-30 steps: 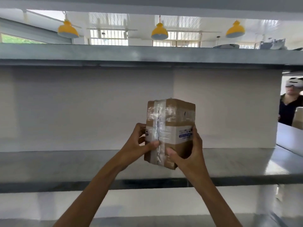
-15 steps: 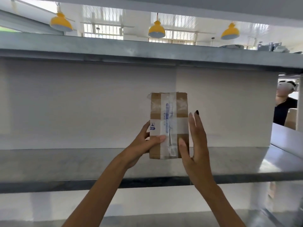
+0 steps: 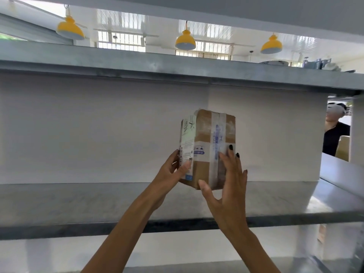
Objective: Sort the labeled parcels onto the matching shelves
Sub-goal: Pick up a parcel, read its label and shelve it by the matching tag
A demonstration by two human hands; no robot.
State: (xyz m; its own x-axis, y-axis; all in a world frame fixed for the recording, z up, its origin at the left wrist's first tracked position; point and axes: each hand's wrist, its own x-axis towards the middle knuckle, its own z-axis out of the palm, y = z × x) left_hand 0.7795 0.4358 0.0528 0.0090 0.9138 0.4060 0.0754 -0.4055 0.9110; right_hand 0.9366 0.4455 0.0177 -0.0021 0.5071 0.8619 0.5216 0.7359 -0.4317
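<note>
Grey metal shelves (image 3: 98, 203) with a white back panel (image 3: 88, 131) fill the view, and three yellow hanging lamps (image 3: 185, 41) show above the upper board. Left hand (image 3: 171, 174) grips the labelled side of a brown cardboard parcel wrapped with clear tape (image 3: 204, 170), held upright just over the middle shelf. Right hand (image 3: 228, 186) lies with spread fingers against its taped face; a person in dark clothes (image 3: 334, 138) stands far right.

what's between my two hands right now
In the head view, the taped cardboard parcel sits between them: the left hand grips its labelled side, the right hand lies against its taped face, above the metal shelf.
</note>
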